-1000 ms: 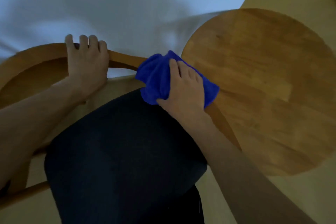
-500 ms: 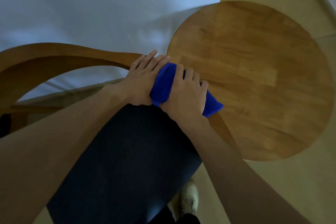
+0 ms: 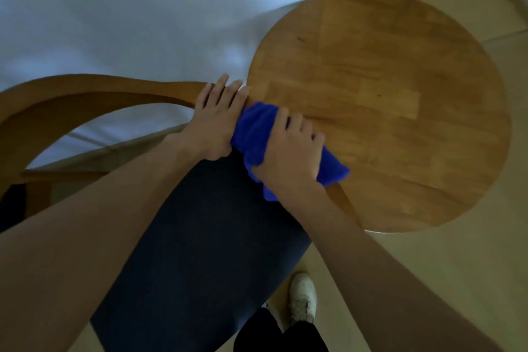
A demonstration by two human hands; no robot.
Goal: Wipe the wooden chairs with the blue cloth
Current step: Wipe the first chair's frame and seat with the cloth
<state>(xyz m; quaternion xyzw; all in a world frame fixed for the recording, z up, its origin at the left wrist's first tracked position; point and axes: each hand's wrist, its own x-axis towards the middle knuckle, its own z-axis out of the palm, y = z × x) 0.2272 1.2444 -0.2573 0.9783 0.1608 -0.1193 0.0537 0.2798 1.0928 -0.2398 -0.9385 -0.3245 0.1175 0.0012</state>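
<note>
Two hands are seen close together on the curved backrest of a wooden chair point(image 3: 94, 94), at the point where the rail passes beside a round wooden table point(image 3: 380, 111). The blue cloth point(image 3: 253, 131) is bunched on that rail between the hands. It is gripped by the right hand point(image 3: 291, 151), whose fingers are curled over the top of it, with one corner of the cloth left hanging out past the wrist toward the table edge. The left hand point(image 3: 215, 120) is laid flat on the rail just beside the cloth, its fingers straight and held together, its edge touching the blue fabric. The dark blue seat cushion point(image 3: 200, 251) of the chair is seen below both forearms. A white shoe point(image 3: 303, 297) and dark trouser legs are visible on the pale floor point(image 3: 428, 280) at the bottom. A white sheet, possibly a bed cover point(image 3: 128, 14), fills the upper left, blurred.
</note>
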